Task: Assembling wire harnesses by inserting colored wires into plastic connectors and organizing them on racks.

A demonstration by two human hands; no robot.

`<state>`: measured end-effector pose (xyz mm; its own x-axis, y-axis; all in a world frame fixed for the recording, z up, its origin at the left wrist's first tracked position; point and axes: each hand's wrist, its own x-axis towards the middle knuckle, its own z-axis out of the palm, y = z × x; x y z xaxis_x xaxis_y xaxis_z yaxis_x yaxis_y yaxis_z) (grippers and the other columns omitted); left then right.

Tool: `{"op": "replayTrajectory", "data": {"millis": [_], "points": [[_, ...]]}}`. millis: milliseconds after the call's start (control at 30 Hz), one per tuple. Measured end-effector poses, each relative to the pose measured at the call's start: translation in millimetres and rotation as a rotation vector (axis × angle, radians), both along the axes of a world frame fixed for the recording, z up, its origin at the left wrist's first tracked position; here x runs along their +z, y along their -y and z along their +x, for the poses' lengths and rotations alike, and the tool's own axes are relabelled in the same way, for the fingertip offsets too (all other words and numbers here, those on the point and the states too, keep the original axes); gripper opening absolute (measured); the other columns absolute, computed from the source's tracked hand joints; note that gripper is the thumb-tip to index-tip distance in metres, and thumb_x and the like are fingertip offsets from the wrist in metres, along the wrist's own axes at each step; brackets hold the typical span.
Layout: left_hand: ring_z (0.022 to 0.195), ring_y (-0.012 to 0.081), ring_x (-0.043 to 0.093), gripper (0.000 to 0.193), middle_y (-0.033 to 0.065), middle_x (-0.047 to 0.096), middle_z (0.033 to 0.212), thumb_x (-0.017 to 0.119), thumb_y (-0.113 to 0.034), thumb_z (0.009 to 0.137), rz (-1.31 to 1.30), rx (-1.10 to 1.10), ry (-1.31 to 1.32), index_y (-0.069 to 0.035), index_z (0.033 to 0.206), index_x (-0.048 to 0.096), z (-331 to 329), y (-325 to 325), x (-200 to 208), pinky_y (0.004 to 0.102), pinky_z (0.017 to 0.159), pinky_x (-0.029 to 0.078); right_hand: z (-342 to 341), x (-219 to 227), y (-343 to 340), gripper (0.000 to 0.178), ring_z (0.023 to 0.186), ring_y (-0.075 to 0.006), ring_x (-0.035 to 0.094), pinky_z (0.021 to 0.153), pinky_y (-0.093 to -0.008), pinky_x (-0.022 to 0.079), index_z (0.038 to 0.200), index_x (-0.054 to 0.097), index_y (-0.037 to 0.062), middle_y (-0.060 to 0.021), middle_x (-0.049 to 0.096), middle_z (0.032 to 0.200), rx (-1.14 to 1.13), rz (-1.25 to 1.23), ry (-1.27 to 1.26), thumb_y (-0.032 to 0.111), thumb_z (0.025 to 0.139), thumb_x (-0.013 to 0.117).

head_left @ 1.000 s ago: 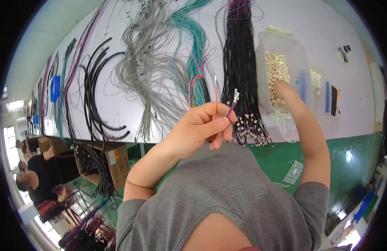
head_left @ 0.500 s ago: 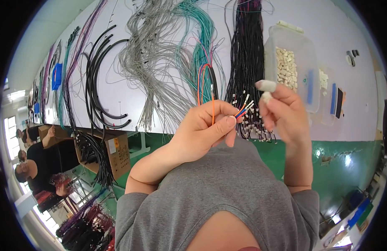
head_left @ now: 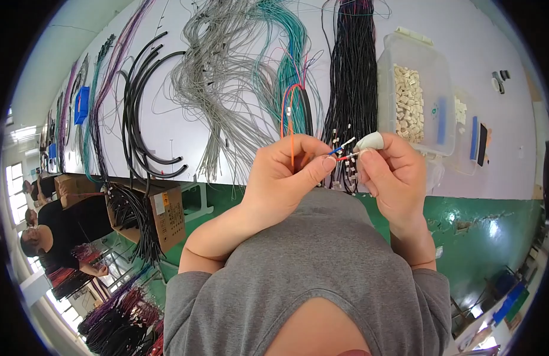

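My left hand (head_left: 289,175) pinches a few thin coloured wires between thumb and fingers. A blue wire (head_left: 337,151) and a red wire (head_left: 343,158) stick out to the right with pale metal tips. An orange wire (head_left: 292,145) runs up from the same hand toward a black-sheathed cable (head_left: 307,113) lying on the table. My right hand (head_left: 399,178), with a white cover (head_left: 371,140) on a finger, has thumb and forefinger closed on the red wire's tip. Whether a small part also sits in that pinch is hidden.
Beyond my hands lie a black wire bundle (head_left: 351,65), teal wires (head_left: 289,35) and grey wires (head_left: 209,77). A clear bin (head_left: 420,53) holds small cream-white connectors (head_left: 408,98). Curved black tubes (head_left: 132,113) lie left, above a cardboard box (head_left: 167,216). Another person (head_left: 78,219) works far left.
My right hand has come left and closed on the red wire's tip beside my left hand. The wires in my left hand have spread apart at their ends.
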<state>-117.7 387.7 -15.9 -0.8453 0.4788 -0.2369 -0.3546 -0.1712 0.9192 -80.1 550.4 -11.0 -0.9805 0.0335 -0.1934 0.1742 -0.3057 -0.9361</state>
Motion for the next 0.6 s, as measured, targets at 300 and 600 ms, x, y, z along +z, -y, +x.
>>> {"op": "replayTrajectory", "data": {"millis": [300, 600], "points": [[0.059, 0.0002, 0.041, 0.009, -0.0038, 0.050, 0.068, 0.056, -0.009, 0.079, 0.101, 0.019, 0.107, -0.001, 0.083, 0.053, 0.2, 6.0, 12.9, 0.0143, 0.050, 0.031, -3.5, -7.6, -6.5, 0.030, 0.062, -0.0091, 0.049, 0.053, -0.0213, 0.039, 0.111, 0.043, -0.0028, -0.0086, 0.053, 0.082, 0.173, -0.567, 0.025, 0.013, 0.086, 0.039], [0.057, 0.0003, 0.036, 0.008, -0.0044, 0.046, 0.065, 0.054, -0.009, 0.081, 0.110, 0.004, 0.050, -0.002, 0.079, 0.049, 5.2, 4.7, 14.8, 0.0143, 0.049, 0.028, -3.8, -12.6, -1.4, 0.023, 0.062, -0.0098, 0.050, 0.050, -0.0188, 0.040, 0.103, 0.045, -0.0007, -0.0100, 0.054, 0.087, 0.146, -0.648, -0.032, 0.012, 0.084, 0.044]]}}
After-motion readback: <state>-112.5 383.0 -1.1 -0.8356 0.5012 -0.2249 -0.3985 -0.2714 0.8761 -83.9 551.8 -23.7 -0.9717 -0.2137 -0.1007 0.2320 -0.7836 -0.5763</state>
